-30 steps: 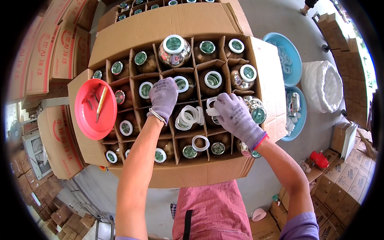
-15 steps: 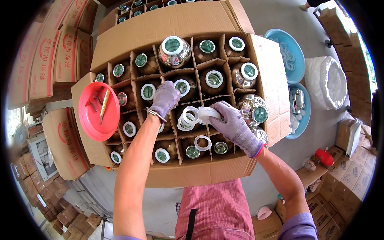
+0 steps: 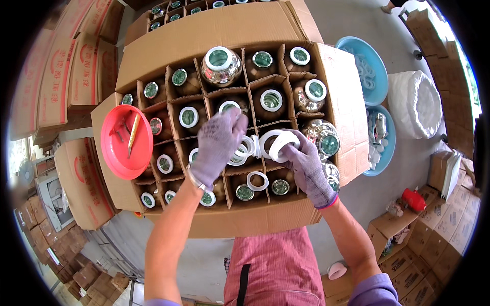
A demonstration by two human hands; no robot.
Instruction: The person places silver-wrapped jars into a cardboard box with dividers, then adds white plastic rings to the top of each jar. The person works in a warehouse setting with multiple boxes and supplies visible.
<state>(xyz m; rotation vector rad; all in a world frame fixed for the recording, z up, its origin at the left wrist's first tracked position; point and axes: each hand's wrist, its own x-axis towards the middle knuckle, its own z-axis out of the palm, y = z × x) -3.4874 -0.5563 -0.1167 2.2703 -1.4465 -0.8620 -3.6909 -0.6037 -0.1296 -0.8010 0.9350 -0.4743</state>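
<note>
A divided cardboard box holds several silvery glass bottle liners with green-tinted mouths, many capped with a white ring. My gloved left hand hovers over the middle of the box, fingers loosely stretched out, with no object visible in them. Just past its fingertips is a liner's ringed mouth, partly covered by the hand. My gloved right hand grips a few white plastic rings above the dividers. More loose rings lie between the hands, and a single ring rests nearer me.
A red bowl with a few tools sits on the box's left side. On the right stand two blue basins, one holding rings, and a white sack. Stacked cartons line the left. Another divided box lies beyond.
My left hand has drawn back from the liner's mouth toward me. The rings in my right hand have turned and come apart a little, showing their openings more.
</note>
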